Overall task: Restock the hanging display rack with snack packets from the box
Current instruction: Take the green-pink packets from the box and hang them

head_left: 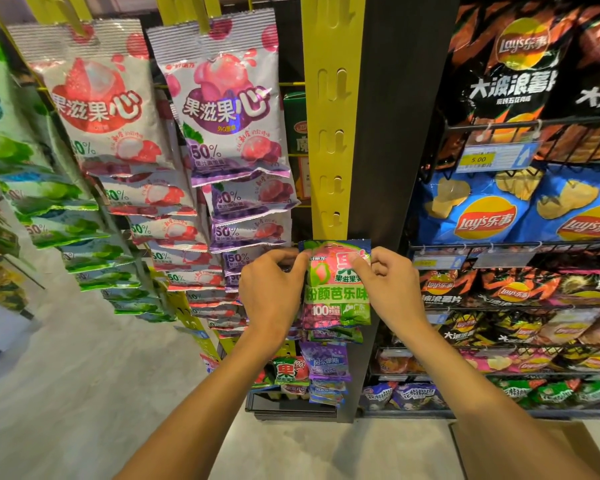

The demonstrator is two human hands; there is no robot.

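A green and pink snack packet [336, 292] sits at the lower end of a yellow hanging strip [331, 133], whose upper hooks are bare. My left hand [271, 292] pinches the packet's top left corner. My right hand [388, 282] pinches its top right part, with the thumb on the front. Below this packet hang more small packets [326, 362] on the same strip. The cardboard box [520, 445] shows only as a brown corner at the bottom right, behind my right forearm.
Two strips on the left carry overlapping red packets [108, 109] and purple packets [229, 109], with green packets [49, 202] further left. A black wire rack of chip bags [520, 216] stands on the right. Grey floor lies below.
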